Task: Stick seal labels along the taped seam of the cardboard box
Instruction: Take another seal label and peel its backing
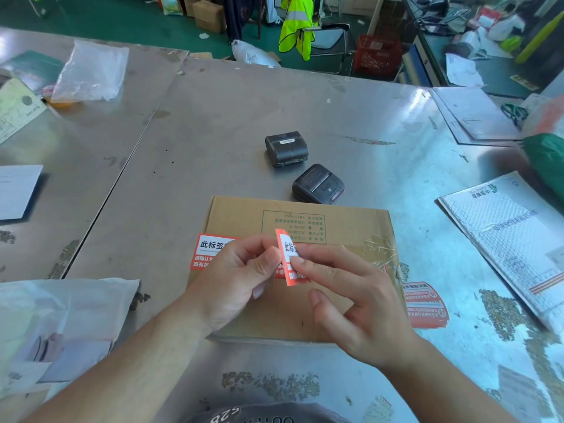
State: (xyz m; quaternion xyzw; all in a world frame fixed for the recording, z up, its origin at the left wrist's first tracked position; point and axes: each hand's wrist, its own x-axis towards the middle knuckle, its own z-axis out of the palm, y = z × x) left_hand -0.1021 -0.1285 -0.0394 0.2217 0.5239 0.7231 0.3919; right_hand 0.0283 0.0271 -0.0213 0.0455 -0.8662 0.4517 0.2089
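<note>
A brown cardboard box [241, 215] lies flat on the metal table in front of me, its clear taped seam [374, 248] running across the top. One red-and-white seal label [209, 250] is stuck at the box's left edge. Above the box's middle, both my hands hold a second red-and-white seal label [287, 245]. My left hand [235, 276] pinches it from the left, and my right hand [348, 297] pinches it from the right with thumb and forefinger. The label stands on edge, partly hidden by my fingers.
A stack of spare seal labels [425, 306] lies right of the box. Two small black label printers [287, 148] [317, 184] sit just beyond it. A padded mailer [512, 239] is on the right, plastic bags [61, 319] on the left, papers [476, 114] at the back right.
</note>
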